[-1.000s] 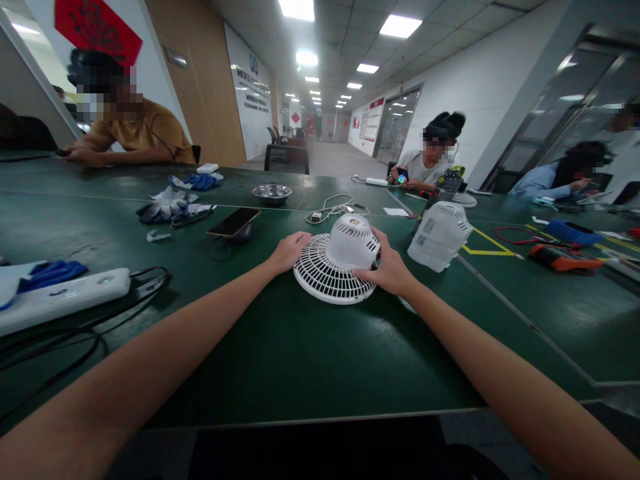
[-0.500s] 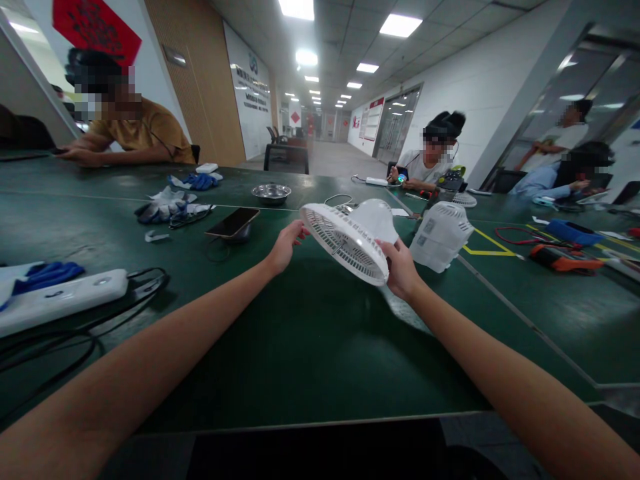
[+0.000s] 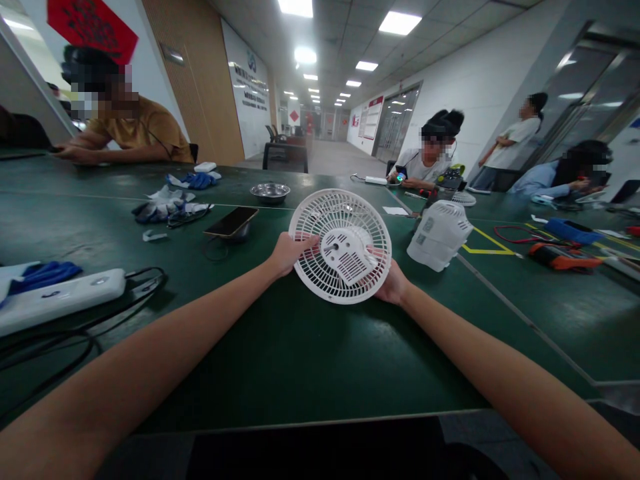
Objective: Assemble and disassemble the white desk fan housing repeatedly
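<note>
Between my two hands is a white round fan grille [image 3: 340, 293], held up above the green table with its slotted face and central hub turned towards me. My left hand [image 3: 289, 253] grips its left rim, the thumb lying over the front. On the other side my right hand [image 3: 393, 283] holds the lower right rim, with most of its fingers hidden behind the grille. A white plastic housing [image 3: 439, 235] with a printed label stands to the right, apart from my right hand.
A phone [image 3: 233, 222], a metal bowl [image 3: 270, 193] and gloves [image 3: 167, 204] lie left and beyond. A white power strip [image 3: 65, 299] with black cables is at the near left. At right are an orange meter [image 3: 564, 257] and a blue case [image 3: 574, 231]. Several people are around the table.
The fan grille has turned from a tilted, edge-on pose to face me. My left hand, apart from it before, has closed on its left rim. At far right, a standing person has shifted left.
</note>
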{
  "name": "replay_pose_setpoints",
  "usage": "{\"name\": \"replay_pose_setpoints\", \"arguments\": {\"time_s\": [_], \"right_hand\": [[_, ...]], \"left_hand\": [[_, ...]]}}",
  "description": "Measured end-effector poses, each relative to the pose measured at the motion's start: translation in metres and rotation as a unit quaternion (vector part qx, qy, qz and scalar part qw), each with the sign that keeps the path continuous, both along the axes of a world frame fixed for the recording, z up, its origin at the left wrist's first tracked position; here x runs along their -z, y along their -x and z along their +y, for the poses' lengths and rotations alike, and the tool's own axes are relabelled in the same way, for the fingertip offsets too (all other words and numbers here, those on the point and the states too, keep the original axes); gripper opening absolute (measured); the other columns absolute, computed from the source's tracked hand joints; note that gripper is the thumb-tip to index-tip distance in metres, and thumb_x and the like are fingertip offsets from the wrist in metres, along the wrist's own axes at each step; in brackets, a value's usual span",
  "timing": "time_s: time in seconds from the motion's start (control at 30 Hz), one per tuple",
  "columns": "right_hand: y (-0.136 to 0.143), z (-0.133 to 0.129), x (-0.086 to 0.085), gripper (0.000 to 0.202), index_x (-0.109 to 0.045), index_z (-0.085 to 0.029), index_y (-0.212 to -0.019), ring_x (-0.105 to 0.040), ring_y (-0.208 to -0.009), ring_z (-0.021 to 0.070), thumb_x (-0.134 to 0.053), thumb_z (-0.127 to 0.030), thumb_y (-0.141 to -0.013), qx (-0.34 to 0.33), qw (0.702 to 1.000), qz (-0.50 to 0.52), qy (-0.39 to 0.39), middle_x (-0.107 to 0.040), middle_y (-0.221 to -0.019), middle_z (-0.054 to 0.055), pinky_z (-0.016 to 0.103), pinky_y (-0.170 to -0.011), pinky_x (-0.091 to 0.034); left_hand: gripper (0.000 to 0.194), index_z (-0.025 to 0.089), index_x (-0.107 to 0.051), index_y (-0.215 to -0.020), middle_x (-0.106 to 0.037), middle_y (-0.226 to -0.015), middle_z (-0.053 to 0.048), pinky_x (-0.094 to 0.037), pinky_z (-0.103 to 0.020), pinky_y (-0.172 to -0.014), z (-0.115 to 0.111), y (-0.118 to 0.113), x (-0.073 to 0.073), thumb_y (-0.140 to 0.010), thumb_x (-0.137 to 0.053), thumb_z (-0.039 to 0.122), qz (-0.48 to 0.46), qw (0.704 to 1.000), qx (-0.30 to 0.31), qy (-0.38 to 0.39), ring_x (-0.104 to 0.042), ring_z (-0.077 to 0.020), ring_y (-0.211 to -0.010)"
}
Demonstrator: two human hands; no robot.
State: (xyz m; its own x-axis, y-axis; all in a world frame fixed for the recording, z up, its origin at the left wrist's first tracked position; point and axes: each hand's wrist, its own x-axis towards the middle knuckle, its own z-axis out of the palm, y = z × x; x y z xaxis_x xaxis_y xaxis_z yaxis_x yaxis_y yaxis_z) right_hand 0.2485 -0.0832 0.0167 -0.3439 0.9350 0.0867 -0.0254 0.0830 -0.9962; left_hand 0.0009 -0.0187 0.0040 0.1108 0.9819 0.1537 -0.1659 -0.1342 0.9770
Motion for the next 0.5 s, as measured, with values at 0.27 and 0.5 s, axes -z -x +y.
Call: {"name": "replay_pose_setpoints", "arguments": {"time_s": [0.27,0.5], "right_hand": [[0.002,0.001,0.003,0.046,-0.065,-0.026,-0.108,-0.072,-0.096,0.0294,-0.043,-0.063,-0.092,-0.008,0.999,0.008,0.042,-0.077,-0.101,0.007,0.051,-0.084,-0.060],[-0.031,0.033,0.018,0.063,-0.036,-0.032,-0.143,-0.070,-0.083,0.0248,-0.055,-0.057,-0.087,0.190,0.976,-0.042,-0.096,-0.070,-0.111,0.005,0.049,-0.075,-0.061]], "left_hand": [[0.023,0.012,-0.076,-0.089,-0.078,-0.086,-0.010,-0.064,-0.047,-0.077,-0.001,0.003,0.002,-0.077,-0.084,0.029,0.041,0.999,-0.014,-0.021,-0.075,-0.0242,-0.076],[0.027,0.013,-0.076,-0.088,-0.077,-0.082,-0.010,-0.063,-0.046,-0.074,0.003,0.005,0.004,-0.074,-0.085,0.034,0.078,0.996,-0.020,-0.042,-0.074,-0.0253,-0.075]]}}
